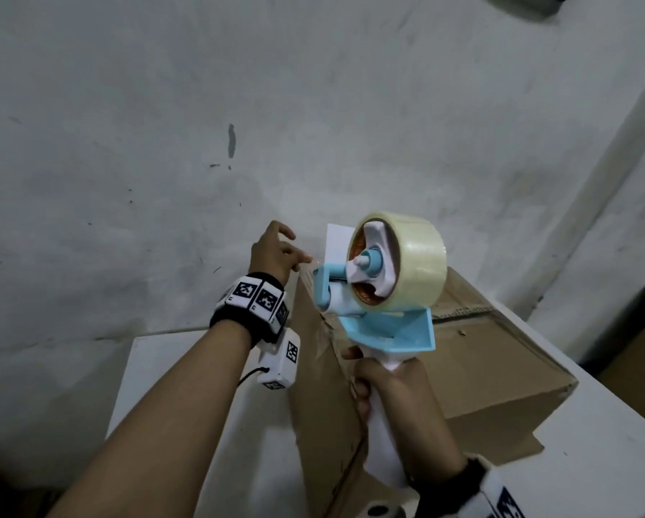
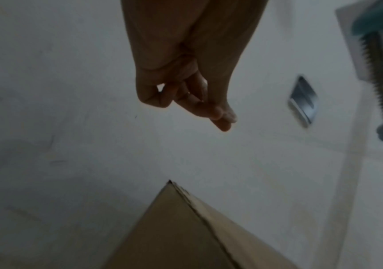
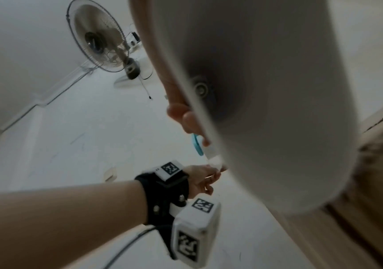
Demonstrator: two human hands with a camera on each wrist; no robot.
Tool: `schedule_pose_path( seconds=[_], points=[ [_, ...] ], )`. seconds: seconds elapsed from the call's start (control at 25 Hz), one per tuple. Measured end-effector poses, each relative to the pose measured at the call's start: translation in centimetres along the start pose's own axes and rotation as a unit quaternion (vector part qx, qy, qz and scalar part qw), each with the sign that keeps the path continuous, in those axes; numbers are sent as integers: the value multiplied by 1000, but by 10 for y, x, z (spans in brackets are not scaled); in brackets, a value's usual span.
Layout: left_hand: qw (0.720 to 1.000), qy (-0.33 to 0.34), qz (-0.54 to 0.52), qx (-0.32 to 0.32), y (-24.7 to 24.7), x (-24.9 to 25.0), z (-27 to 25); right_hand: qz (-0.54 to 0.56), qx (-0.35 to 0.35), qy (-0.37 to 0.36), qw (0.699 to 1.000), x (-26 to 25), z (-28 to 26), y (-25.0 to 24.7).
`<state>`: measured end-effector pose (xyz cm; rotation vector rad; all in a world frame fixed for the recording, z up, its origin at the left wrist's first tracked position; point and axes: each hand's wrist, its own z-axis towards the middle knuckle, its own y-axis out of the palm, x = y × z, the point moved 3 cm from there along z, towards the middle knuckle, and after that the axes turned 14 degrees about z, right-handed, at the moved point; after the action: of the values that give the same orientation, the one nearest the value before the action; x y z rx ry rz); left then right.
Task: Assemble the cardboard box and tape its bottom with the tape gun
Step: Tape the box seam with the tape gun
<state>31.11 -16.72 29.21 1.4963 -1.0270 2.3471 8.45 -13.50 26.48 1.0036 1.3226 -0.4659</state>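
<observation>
A brown cardboard box [image 1: 500, 360] lies on a white table [image 1: 156, 368], its taped seam side up. My right hand [image 1: 373, 383] grips the white handle of a blue and white tape gun [image 1: 384, 323] and holds it raised over the box's near left edge. The gun carries a roll of clear tape [image 1: 414, 263]. My left hand [image 1: 295, 256] reaches to the gun's front end with thumb and fingers pinched together, apparently on the faintly glinting tape end. The left wrist view shows the pinched fingertips [image 2: 222, 118], the gun's serrated blade [image 2: 379, 72] and a box corner [image 2: 174, 227].
A stained white wall rises close behind the table. A standing fan [image 3: 103, 40] is on the floor to the left. A brown object [image 1: 642, 338] sits low beyond the table's right edge. The table's left part beside the box is bare.
</observation>
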Motion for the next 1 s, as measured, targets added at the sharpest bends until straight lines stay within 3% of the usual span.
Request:
schedule_pose_path(
  seconds=[0.2, 0.48, 0.64, 1.0],
  points=[
    [999, -35, -12, -18, 32, -9, 47, 23, 30, 19, 999, 5, 41, 0],
    [995, -77, 17, -67, 58, -47, 90, 25, 3, 99, 995, 19, 65, -12],
    [995, -66, 33, -66, 64, -51, 93, -11, -43, 94, 995, 15, 59, -5],
    [992, -92, 39, -78, 63, -69, 96, 13, -1, 105, 994, 24, 60, 6]
  ],
)
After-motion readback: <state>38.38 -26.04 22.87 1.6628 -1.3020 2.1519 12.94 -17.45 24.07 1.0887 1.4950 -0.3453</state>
